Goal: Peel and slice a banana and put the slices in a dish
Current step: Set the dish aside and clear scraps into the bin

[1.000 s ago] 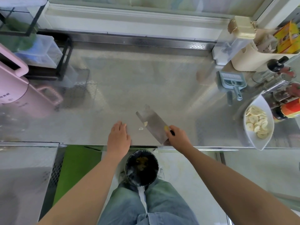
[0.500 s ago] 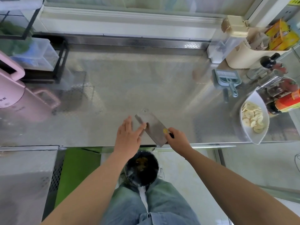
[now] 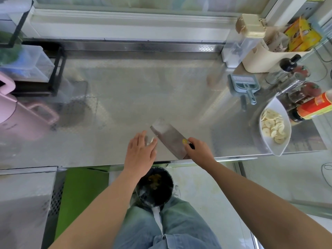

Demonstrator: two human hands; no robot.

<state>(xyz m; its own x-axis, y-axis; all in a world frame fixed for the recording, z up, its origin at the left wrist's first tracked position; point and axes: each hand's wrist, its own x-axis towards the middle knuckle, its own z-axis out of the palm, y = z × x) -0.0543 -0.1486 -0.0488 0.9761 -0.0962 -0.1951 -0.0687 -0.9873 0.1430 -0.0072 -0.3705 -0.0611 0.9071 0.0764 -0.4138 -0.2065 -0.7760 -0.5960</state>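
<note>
A white dish [image 3: 280,150] stands at the right end of the steel counter [image 3: 125,97], filled with pale banana slices [image 3: 272,125]. My right hand [image 3: 198,150] grips the dark handle of a broad cleaver [image 3: 168,138], whose blade lies tilted over the counter's front edge. My left hand [image 3: 141,153] is flat with straight fingers beside the blade, its fingertips at the blade's left side. No banana piece shows on the blade.
A black bin [image 3: 154,188] with scraps sits on the floor under the counter's edge, between my legs. A pink jug [image 3: 16,115] and a black rack [image 3: 53,69] stand at the left. Bottles [image 3: 312,106], a grey scoop [image 3: 244,87] and containers crowd the right rear.
My left hand slid right from the counter's edge to the cleaver blade. The small banana scraps seen on the blade a second ago are gone from view.
</note>
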